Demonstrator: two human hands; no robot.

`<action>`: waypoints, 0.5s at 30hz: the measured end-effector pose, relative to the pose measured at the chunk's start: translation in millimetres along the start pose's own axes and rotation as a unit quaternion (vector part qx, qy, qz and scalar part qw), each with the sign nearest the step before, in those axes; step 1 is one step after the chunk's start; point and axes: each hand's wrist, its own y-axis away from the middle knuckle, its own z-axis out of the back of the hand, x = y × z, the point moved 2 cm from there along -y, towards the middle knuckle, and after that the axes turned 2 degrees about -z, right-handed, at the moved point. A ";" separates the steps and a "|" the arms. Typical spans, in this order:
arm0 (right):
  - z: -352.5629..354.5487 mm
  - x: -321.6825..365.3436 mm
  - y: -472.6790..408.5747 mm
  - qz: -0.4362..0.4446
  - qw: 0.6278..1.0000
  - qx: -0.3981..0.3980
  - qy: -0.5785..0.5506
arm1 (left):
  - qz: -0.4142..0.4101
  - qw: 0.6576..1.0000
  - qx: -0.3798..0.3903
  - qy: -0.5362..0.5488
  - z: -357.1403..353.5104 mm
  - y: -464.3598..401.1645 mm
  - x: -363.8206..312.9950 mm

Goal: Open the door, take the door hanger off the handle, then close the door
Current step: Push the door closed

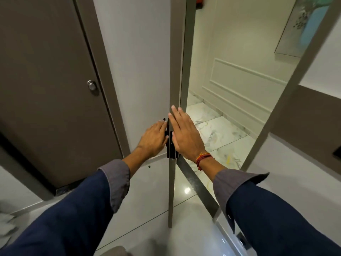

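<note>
hotel-like corridor | marble floor (217, 126) | panelled wall (245, 84) | framed picture (302, 28)
</note>
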 end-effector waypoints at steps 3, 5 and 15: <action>-7.9 -12.6 -4.1 0.034 0.994 0.002 0.101 | -0.019 0.999 0.038 0.004 -12.4 -2.9 5.7; -13.6 -24.6 -3.3 0.061 0.990 -0.026 0.126 | -0.036 0.998 0.045 0.007 -19.4 -0.6 6.8; -43.8 -110.1 23.3 0.055 0.985 -0.046 0.159 | -0.150 0.988 0.034 0.031 -58.1 -39.8 -26.5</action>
